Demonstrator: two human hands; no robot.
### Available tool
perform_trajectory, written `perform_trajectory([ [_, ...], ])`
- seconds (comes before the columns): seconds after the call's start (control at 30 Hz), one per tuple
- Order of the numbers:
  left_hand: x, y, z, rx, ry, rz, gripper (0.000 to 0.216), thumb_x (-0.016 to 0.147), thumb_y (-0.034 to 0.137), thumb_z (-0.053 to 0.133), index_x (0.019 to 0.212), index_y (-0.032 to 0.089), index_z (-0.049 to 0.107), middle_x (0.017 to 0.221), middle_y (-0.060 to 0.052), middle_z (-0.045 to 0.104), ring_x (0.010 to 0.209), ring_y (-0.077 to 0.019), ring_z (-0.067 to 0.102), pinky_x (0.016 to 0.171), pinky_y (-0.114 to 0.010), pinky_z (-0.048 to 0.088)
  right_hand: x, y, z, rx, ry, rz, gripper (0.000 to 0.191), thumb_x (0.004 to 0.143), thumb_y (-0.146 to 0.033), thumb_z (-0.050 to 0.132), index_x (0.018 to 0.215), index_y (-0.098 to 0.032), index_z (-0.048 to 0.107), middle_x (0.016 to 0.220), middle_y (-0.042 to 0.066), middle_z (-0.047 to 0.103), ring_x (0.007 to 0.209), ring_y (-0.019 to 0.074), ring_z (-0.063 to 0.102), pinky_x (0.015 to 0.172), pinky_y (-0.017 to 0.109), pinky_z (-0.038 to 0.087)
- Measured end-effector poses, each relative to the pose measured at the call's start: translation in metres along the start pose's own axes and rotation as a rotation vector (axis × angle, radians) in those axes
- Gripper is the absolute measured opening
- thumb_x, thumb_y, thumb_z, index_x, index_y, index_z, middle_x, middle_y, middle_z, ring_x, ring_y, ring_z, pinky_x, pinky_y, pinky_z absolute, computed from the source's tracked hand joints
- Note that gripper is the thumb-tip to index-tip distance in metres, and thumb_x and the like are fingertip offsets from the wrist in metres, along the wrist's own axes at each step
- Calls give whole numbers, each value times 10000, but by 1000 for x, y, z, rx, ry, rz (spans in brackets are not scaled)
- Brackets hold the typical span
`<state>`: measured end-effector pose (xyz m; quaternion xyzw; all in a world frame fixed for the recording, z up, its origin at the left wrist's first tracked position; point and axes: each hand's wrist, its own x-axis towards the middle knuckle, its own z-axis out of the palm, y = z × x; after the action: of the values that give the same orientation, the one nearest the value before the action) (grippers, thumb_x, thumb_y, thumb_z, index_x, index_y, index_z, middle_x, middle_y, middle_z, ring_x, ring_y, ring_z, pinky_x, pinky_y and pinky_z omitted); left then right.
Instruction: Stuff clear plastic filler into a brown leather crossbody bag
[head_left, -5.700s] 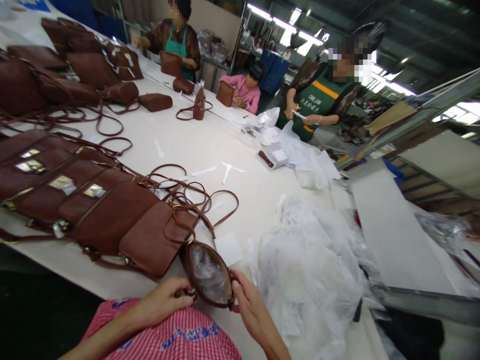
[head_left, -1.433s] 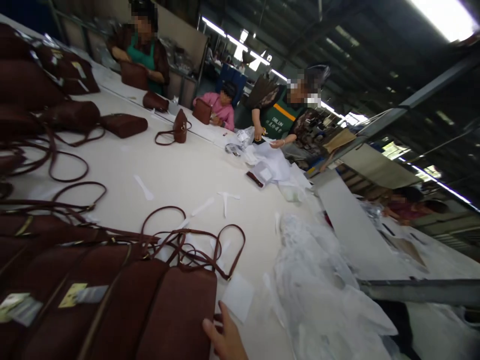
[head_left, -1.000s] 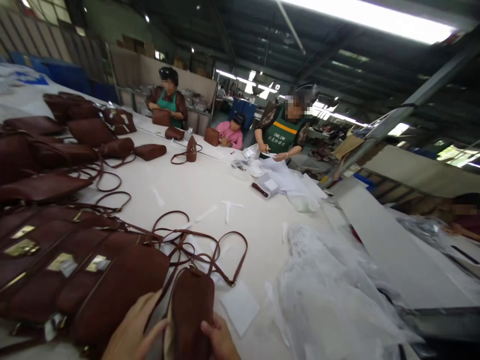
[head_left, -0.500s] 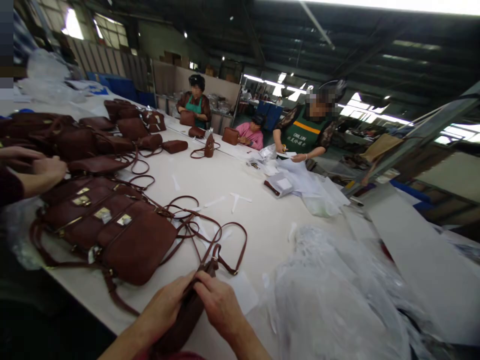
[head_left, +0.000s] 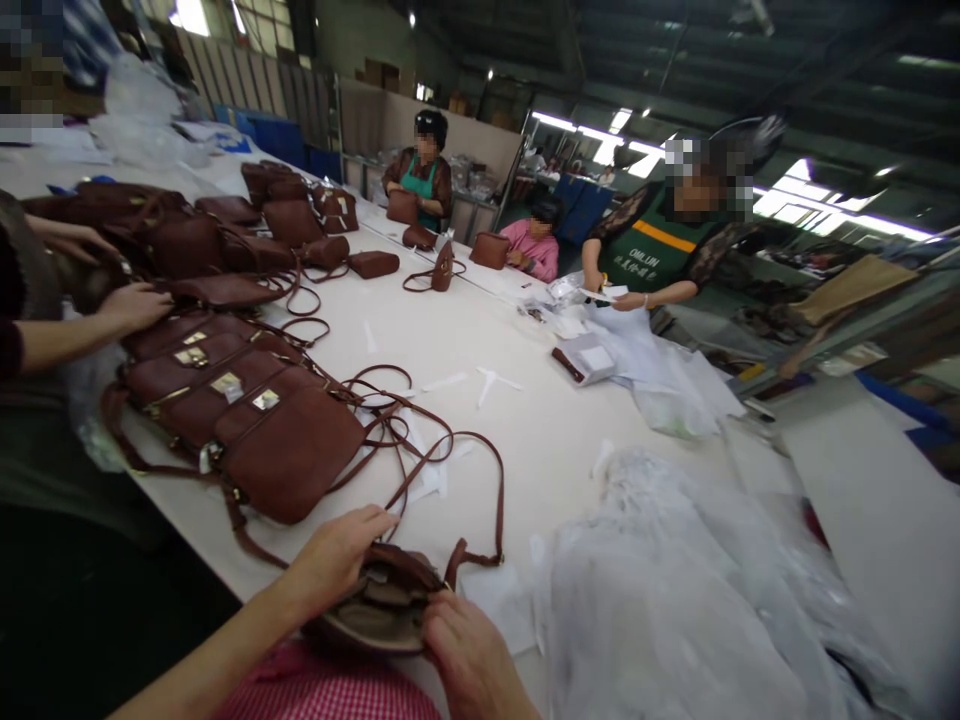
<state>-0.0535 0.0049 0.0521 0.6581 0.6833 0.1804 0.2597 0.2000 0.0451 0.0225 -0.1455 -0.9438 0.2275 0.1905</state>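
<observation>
A small brown handbag (head_left: 386, 600) is held at the near table edge, its mouth spread wide and the tan lining showing. My left hand (head_left: 341, 545) grips the far left side of the mouth. On the right side of the rim, my right hand (head_left: 465, 640) is closed with the fingers curled over the edge. The bag's thin strap (head_left: 501, 500) loops out over the white table (head_left: 555, 450). Left of it lies a row of overlapping brown handbags (head_left: 292, 440) with gold clasps and tangled straps.
Clear plastic bags (head_left: 660, 590) are heaped at the right. Beyond them lies a wrapped bag (head_left: 585, 362) beside white sheets. A co-worker's hands (head_left: 135, 300) handle a bag at the left. Other people in aprons (head_left: 649, 250) work across the table. Paper strips (head_left: 495, 385) lie mid-table.
The handbag's mouth has gone from closed to spread open, and my hands have moved apart. The view has shifted a little left. The co-worker at left now has a bag open.
</observation>
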Motion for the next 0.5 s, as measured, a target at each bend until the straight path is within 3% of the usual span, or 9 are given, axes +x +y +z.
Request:
perform_trajectory([
  [0.13, 0, -3, 3, -5, -9, -4, 537, 785, -6, 424, 1204, 242, 651, 1170, -67, 705, 1093, -202, 663, 989, -302, 513, -8, 4, 3, 84, 3, 108, 248, 1027, -319, 396, 862, -219, 552, 874, 43, 687, 817, 207, 622, 738, 302, 520],
  [0.23, -2, -10, 7, 20, -70, -4, 518, 783, -12, 424, 1159, 247, 669, 1093, -53, 733, 1044, -200, 681, 956, -298, 525, -11, 0, -6, 187, 5, 77, 303, 1015, -479, 406, 980, -227, 570, 1009, 66, 710, 930, 220, 652, 827, 308, 534],
  [0.3, -5, -13, 9, 22, -66, 10, 506, 802, 1, 430, 1183, 241, 659, 1110, -61, 731, 1045, -206, 680, 951, -307, 528, -14, -4, -10, 209, -22, 105, 307, 1017, -479, 396, 1073, -235, 573, 1073, 68, 708, 971, 214, 660, 852, 297, 529],
  [0.5, -6, -9, 13, 6, -66, 17, 392, 879, 73, 423, 1135, 225, 679, 1078, -74, 742, 1029, -218, 684, 925, -324, 536, -5, -27, 3, -163, -82, 201, 169, 917, -264, 588, 751, -234, 587, 706, 14, 677, 637, 209, 635, 563, 297, 454],
])
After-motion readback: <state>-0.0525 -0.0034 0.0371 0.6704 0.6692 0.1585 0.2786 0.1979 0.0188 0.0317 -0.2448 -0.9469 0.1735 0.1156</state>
